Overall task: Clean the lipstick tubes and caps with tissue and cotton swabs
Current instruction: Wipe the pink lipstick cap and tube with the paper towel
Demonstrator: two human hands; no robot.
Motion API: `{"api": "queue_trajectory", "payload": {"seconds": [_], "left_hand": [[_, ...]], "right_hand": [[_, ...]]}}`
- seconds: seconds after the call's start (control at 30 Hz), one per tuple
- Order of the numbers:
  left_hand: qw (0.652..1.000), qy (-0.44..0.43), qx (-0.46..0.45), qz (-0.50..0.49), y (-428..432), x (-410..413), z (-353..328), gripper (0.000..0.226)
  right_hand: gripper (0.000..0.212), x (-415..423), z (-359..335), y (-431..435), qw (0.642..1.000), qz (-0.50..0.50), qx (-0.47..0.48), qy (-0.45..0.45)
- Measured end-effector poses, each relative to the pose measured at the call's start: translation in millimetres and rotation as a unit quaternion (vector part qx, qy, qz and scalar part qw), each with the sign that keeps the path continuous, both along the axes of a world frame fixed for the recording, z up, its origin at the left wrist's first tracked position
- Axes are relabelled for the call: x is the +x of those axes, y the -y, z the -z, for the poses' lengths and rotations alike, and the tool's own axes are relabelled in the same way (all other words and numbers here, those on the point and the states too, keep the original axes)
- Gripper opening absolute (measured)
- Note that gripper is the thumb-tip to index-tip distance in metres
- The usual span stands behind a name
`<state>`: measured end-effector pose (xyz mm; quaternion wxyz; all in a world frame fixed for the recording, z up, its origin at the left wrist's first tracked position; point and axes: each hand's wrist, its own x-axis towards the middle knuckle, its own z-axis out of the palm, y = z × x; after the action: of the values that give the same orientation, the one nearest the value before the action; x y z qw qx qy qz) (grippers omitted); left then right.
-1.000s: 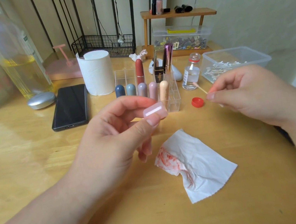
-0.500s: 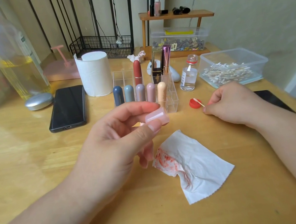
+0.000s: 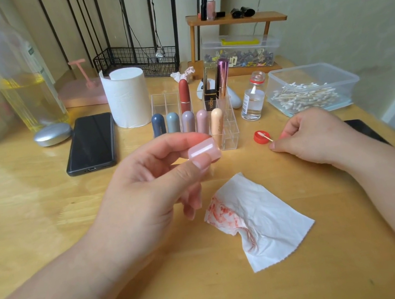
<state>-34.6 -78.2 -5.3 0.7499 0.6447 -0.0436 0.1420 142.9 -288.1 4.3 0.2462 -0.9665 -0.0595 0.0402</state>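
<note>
Pink lipstick cap (image 3: 204,151), pinched between thumb and fingers of left hand (image 3: 146,191) above the counter (image 3: 46,212), cleaning apparently midway: tissue (image 3: 267,221) already red-smeared, right hand (image 3: 316,138) pinching a cotton swab (image 3: 265,137) dipped in the red lid (image 3: 257,140); racked lipsticks (image 3: 188,122) seemingly pending.

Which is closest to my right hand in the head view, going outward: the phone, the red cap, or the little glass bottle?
1. Red cap, just left of the right hand.
2. Glass bottle, behind the cap.
3. Phone, far left.
</note>
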Motion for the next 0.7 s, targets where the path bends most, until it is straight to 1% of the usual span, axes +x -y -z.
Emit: {"api": "queue_trajectory", "payload": {"seconds": [0.07,0.13,0.17,0.2,0.23,0.27,0.3,0.37,0.4,0.47,0.53,0.6,0.63,0.7], "left_hand": [[1.0,0.018,-0.004,-0.009,-1,0,-1,0.024],[0.998,0.041,-0.027,-0.034,-3,0,-3,0.023],[0.997,0.052,-0.043,-0.049,-5,0,-3,0.022],[0.995,0.057,-0.056,-0.065,-7,1,-4,0.02],[0.993,0.057,-0.067,-0.078,-8,2,-4,0.018],[0.992,0.054,-0.076,-0.089,-10,2,-4,0.016],[0.991,0.049,-0.082,-0.095,-11,3,-3,0.015],[0.992,0.045,-0.083,-0.09,-10,3,-1,0.016],[0.993,0.044,-0.079,-0.081,-9,2,-1,0.018],[0.995,0.043,-0.067,-0.061,-7,1,0,0.021],[0.997,0.042,-0.056,-0.038,-5,1,1,0.021],[0.998,0.033,-0.044,-0.015,-4,1,1,0.021],[0.999,0.024,-0.032,0.002,-4,1,0,0.022],[0.998,0.002,-0.01,0.059,-7,1,-2,0.025]], "right_hand": [[0.028,-3,-3,1,0.999,0.004,0.023,0.031],[0.027,-12,-6,-1,0.992,-0.013,0.094,0.087],[0.023,-20,-7,-3,0.986,-0.048,0.128,0.1],[0.019,-30,-8,-8,0.978,-0.104,0.151,0.096],[0.015,-41,-8,-13,0.969,-0.174,0.163,0.072],[0.014,-52,-7,-18,0.955,-0.246,0.16,0.036],[0.018,-60,-6,-21,0.942,-0.306,0.134,0.013],[0.037,-67,-5,-22,0.924,-0.38,0.047,0.013],[0.046,-67,-5,-21,0.919,-0.395,0.014,0.012],[0.062,-65,-5,-18,0.915,-0.404,-0.018,-0.012],[0.07,-64,-3,-18,0.916,-0.4,-0.03,-0.029],[0.064,-64,-2,-19,0.921,-0.386,-0.028,-0.049],[0.055,-64,-2,-20,0.922,-0.381,-0.024,-0.06],[0.029,-63,-5,-18,0.922,-0.375,0.012,-0.092]]}}
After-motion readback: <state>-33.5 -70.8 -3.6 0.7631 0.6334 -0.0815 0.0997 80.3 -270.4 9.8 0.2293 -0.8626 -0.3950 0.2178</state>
